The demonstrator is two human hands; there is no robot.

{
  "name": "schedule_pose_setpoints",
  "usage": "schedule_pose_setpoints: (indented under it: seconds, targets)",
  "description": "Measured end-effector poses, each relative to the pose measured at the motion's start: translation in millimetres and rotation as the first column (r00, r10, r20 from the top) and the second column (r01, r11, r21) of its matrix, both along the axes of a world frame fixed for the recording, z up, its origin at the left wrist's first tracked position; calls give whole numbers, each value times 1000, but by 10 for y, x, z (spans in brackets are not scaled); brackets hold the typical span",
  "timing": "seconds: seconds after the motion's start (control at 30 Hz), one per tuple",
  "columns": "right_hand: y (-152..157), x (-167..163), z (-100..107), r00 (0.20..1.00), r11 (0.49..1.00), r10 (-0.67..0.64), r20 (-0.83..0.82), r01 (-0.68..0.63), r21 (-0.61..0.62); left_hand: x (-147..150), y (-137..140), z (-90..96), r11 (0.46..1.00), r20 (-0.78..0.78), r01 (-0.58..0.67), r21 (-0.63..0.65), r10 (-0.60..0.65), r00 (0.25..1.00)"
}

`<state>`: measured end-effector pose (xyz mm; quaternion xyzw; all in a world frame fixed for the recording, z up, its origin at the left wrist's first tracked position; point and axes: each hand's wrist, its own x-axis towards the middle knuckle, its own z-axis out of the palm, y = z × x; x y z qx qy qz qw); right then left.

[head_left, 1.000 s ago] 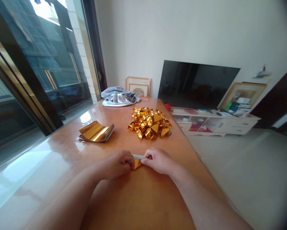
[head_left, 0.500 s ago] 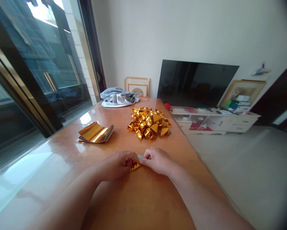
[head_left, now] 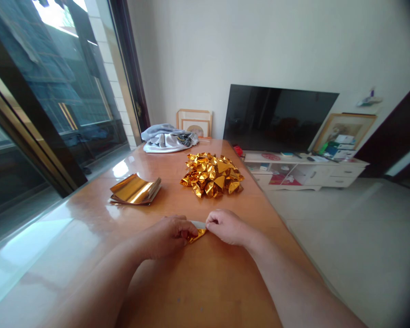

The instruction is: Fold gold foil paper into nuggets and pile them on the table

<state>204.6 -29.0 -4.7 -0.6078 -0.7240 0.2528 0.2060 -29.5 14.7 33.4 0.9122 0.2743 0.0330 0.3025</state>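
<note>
Between my hands is a sheet of gold foil paper (head_left: 199,233), partly folded, with its pale underside showing along the far edge. My left hand (head_left: 172,234) is closed over its left part, and those fingers hide much of it. My right hand (head_left: 227,229) pinches the right end of the paper between thumb and forefinger. Beyond my hands lies a heap of folded gold foil pieces (head_left: 211,175). To the left sits a stack of flat gold foil sheets (head_left: 134,189), the top one slightly curled.
The wooden table (head_left: 198,291) carries a bundle of grey cloth (head_left: 168,139) at its far end, with picture frames (head_left: 194,120) behind. Past its right edge stand a television (head_left: 278,120) and a white cabinet (head_left: 314,175). A sliding glass door (head_left: 64,100) is on the left.
My right hand has moved slightly right along the paper, away from my left hand. More of the paper's gold face and pale edge shows between them. My left hand stays nearly in place.
</note>
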Motion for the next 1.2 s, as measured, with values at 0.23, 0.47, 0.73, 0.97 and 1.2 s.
schedule_pose_setpoints:
  seconds: [0.23, 0.47, 0.73, 0.97, 1.2]
  targets:
    - [-18, -23, 7, 1000, 1000, -16, 17, 15, 25, 0, 22, -50, 999, -12, -19, 31, 19, 1000]
    - [-3, -68, -1, 992, 998, -49, 116, 46, 31, 9, 44, -132, 998, -9, -41, 55, 42, 999]
    - [-106, -174, 76, 962, 988, -93, 256, 57, 142, 31, 71, -177, 998, 37, -50, 28, 49, 998]
    - [-222, -364, 108, 881, 974, -107, 461, 0, 226, 33, 101, -267, 997, 39, -81, 18, 80, 996]
    - [-290, -474, 132, 885, 979, -73, 459, -24, 203, 36, 127, -306, 998, 76, -41, 38, 38, 996]
